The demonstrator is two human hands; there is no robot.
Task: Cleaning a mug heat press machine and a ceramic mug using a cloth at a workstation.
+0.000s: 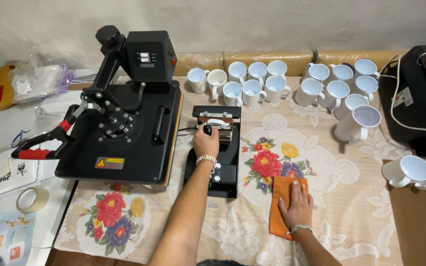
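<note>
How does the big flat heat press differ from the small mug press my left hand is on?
The flat heat press is far larger, with a broad square platen; the mug press is narrow. The flat press has a red-gripped lever sticking out and goes untouched; the mug press has the left hand gripping its black-knobbed handle. Both are black and sit on the floral tablecloth.

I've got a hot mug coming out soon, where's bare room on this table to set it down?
Free: the cloth between the orange cloth and the two mugs lying at the right edge, and the near strip beside the small mug press. Crowded: the back row of white mugs.
</note>
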